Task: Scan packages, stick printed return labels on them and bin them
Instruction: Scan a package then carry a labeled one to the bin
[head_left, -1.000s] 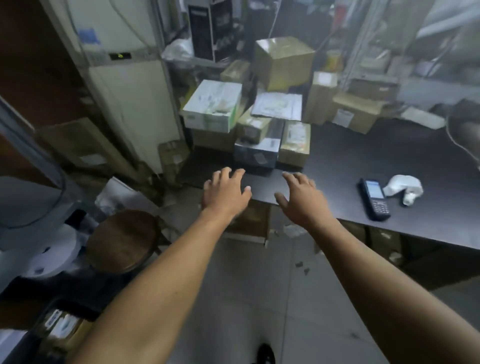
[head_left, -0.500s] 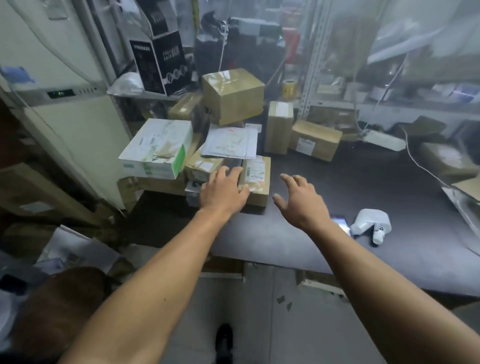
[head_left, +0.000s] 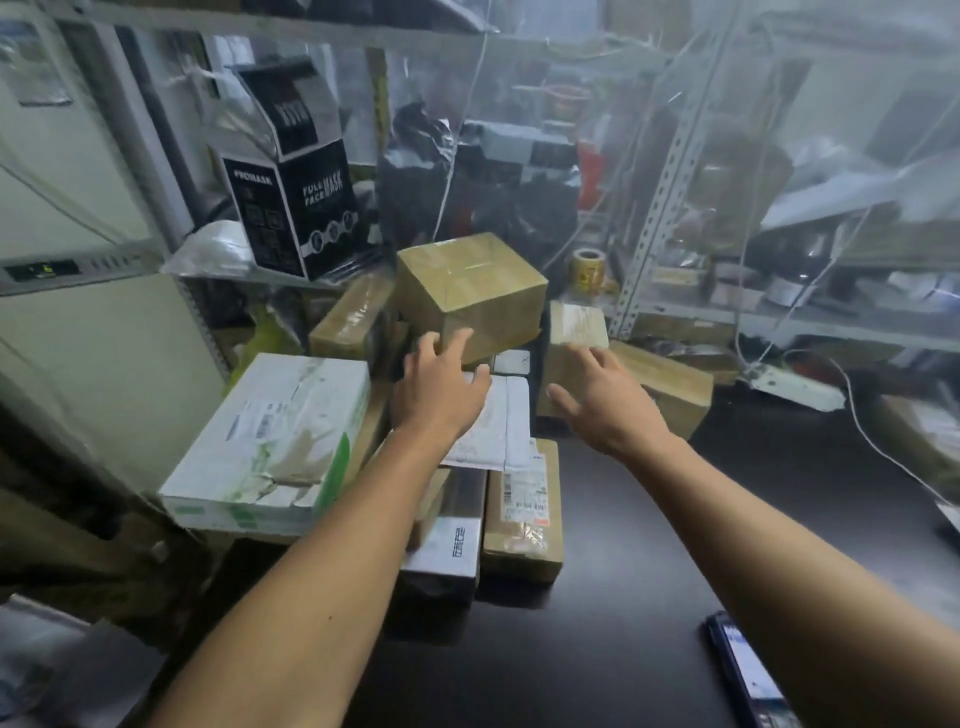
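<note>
Hands reach over a dark table (head_left: 623, 597) toward stacked parcels: left hand (head_left: 441, 389), fingers spread, touches a taped cardboard box (head_left: 470, 288) atop the pile; right hand (head_left: 605, 402) hovers open, holding nothing.

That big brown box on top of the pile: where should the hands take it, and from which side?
By its two opposite side walls, one hand each, coming from the front. The brown box is wide, taped shut and perched corner-forward on the pile; the left hand already touches its near face, the right hand is still apart.

Parcel stockroom: stacked cartons (head_left: 470, 291), metal shelving (head_left: 660, 208), black counter (head_left: 623, 571).
</note>
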